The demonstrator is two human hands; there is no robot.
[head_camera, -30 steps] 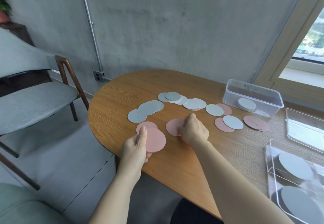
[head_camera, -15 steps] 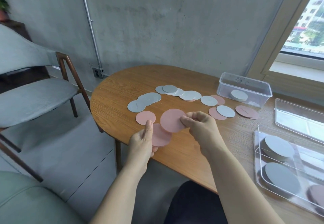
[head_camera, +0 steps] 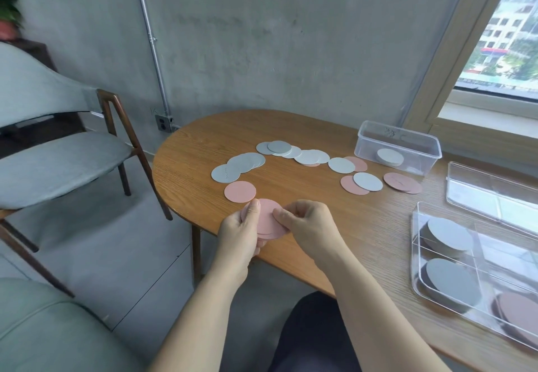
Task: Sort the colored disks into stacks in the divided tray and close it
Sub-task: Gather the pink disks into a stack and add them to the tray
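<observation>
Tabletop (head_camera: 291, 132) was orange-brown with fine wood grain. Disk stack (head_camera: 266, 220) at near edge was plain pink; single disk (head_camera: 240, 191) beside it, same pink. Loose disks (head_camera: 341, 165) toward far edge were pale grey mixed with pink. Divided tray (head_camera: 506, 255) at right edge was clear, holding grey stacks (head_camera: 449, 237) and one brownish-pink stack (head_camera: 515, 310).

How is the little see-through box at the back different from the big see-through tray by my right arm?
The little box is deep with no dividers showing; the tray is split into compartments. The box holds one pale disk; the tray holds grey stacks and a pink stack. Both are clear plastic with no lid on.
</observation>
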